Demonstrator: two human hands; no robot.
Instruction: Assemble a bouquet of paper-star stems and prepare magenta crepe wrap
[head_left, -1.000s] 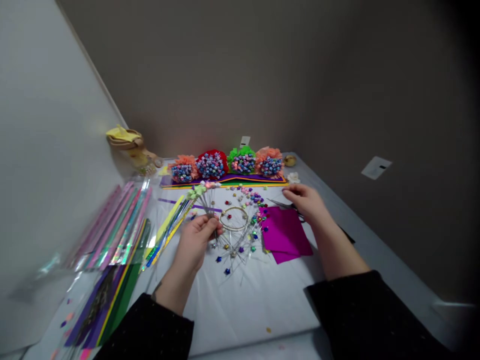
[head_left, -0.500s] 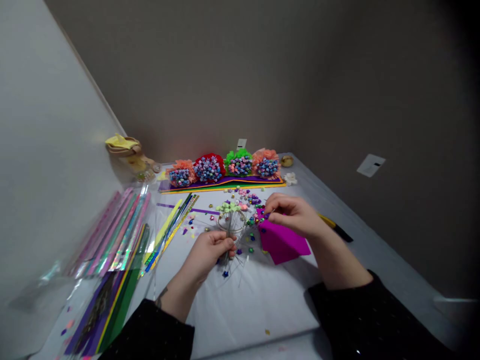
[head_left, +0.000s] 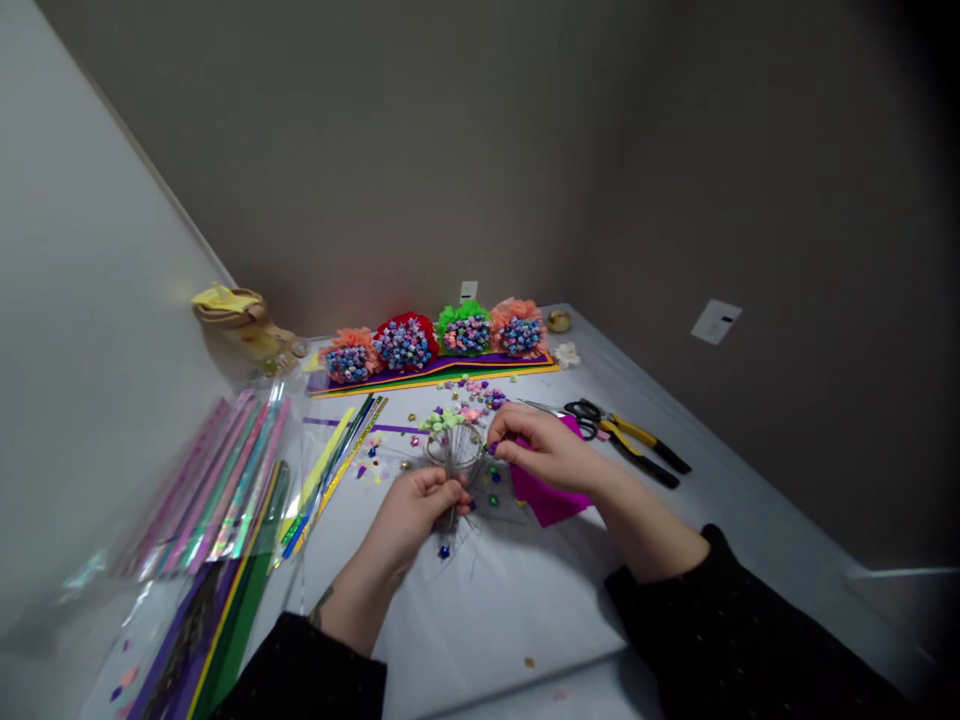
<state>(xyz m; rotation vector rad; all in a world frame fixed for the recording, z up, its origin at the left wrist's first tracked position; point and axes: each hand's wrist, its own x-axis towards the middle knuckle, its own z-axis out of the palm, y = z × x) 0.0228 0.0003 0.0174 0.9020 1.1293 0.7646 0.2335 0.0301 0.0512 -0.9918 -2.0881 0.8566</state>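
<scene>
Because the thin wires would splay apart if let go, the left hand (head_left: 409, 515) stays curled round them, its fingers pressed together on the gathered stems of a bundle of thin wires (head_left: 454, 470), which sits just above the white-covered table, tipped with small foil stars. A gold wire hoop (head_left: 454, 448) rings the bundle just above that fist, seemingly keeping the stems loosely together. The right hand (head_left: 544, 447) comes in from the side, thumb and forefinger pinched on what looks like a small dark-blue star (head_left: 493, 449) at the bundle's edge; it is too small to be sure. A sheet of magenta paper (head_left: 547, 500) lies partly under that wrist, with scissors (head_left: 581, 412) and yellow-handled pliers (head_left: 637, 438) set beyond it, within the right hand's reach. Loose paper stars (head_left: 472, 395) are scattered ahead. To the left lie strips of holographic foil (head_left: 330, 480) and clear sleeves of pink and green strips (head_left: 217, 480). Farther off, four star-filled tissue bouquets (head_left: 405, 345) stand in a row on layered coloured sheets (head_left: 431, 378), against the grey wall (head_left: 360, 170). A straw-coloured ornament (head_left: 229, 305) sits in the corner, and a white socket plate (head_left: 716, 322) marks the right wall.
</scene>
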